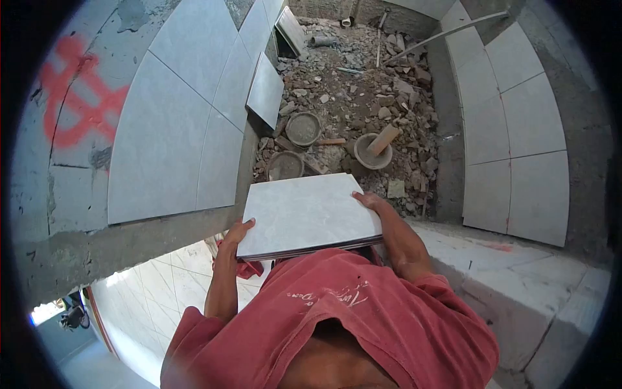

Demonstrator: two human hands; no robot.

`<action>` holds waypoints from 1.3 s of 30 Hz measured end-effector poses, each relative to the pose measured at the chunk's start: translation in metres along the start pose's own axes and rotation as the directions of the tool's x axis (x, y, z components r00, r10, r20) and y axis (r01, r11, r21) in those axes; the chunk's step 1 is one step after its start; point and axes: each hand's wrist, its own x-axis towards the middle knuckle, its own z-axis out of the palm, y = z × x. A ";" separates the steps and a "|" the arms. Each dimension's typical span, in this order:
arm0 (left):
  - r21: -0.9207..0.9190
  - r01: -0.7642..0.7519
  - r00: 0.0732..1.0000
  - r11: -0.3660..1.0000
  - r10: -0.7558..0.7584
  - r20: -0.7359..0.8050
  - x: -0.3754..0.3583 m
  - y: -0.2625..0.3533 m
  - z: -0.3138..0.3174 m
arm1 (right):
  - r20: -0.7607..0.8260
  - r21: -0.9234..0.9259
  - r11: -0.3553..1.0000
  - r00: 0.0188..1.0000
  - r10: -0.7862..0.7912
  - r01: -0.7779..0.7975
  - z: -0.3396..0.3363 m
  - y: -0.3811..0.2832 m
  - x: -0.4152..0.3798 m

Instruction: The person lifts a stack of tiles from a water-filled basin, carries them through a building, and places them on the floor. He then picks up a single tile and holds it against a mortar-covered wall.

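Note:
A stack of large pale grey marbled tiles (310, 212) lies level in front of my red shirt. Its near edge shows more than one layer, but the lower tiles are mostly hidden. My left hand (240, 230) grips the left side, with the thumb at the top edge. On the far right side, my right hand (368, 200) holds the stack, thumb over the top and the other fingers hidden. Just beyond the stack stands a round tub (285, 166) of grey material, partly covered by the tiles.
Rubble (353, 94) covers the ground ahead. Another tub (303, 128) sits there, beside a bucket (363, 157) with a wooden piece (383, 139) in it. Tiles line the left wall (175, 129) and right wall (534, 117). A loose tile (265, 91) leans left; a long bar (447, 35) slants at the back right.

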 end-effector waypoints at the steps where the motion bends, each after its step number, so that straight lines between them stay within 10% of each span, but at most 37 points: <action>1: -0.002 0.012 1.000 1.000 -0.012 0.003 0.003 -0.001 0.002 | 0.009 -0.002 1.000 1.000 0.008 -0.008 0.000 0.000 0.002; 10: 0.034 -0.092 0.996 0.995 0.091 0.010 0.080 0.064 -0.008 | -0.024 -0.085 0.995 0.998 0.050 -0.052 -0.069 -0.062 0.043; 16: -0.190 0.115 0.993 0.975 -0.117 0.000 0.087 0.140 -0.019 | -0.079 -0.129 0.992 0.997 -0.013 0.003 -0.117 -0.105 0.109; 25: -0.447 -0.180 0.980 0.876 0.117 -0.164 0.167 0.142 -0.025 | -0.044 -0.234 0.959 0.984 -0.174 0.159 -0.219 -0.256 0.115; 33: -0.621 -0.361 0.898 0.695 0.081 -0.432 0.291 0.149 0.063 | 0.061 -0.728 0.652 0.967 -0.247 0.212 -0.312 -0.330 0.311; 35: -0.579 -0.290 0.889 0.762 -0.011 -0.458 0.296 0.174 0.116 | 0.162 -0.554 0.783 0.959 -0.235 0.285 -0.320 -0.347 0.272; 36: -0.560 -0.290 0.852 0.776 -0.057 -0.520 0.327 0.172 0.134 | 0.203 -0.780 0.463 0.870 -0.449 0.421 -0.354 -0.303 0.405; 37: -0.518 -0.295 0.808 0.803 -0.080 -0.584 0.354 0.181 0.138 | 0.246 -0.777 0.430 0.851 -0.465 0.460 -0.361 -0.341 0.424; 39: -0.652 -0.207 0.844 0.730 -0.204 -0.497 0.347 0.221 0.203 | 0.303 -0.462 0.866 0.952 -0.049 0.192 -0.392 -0.349 0.381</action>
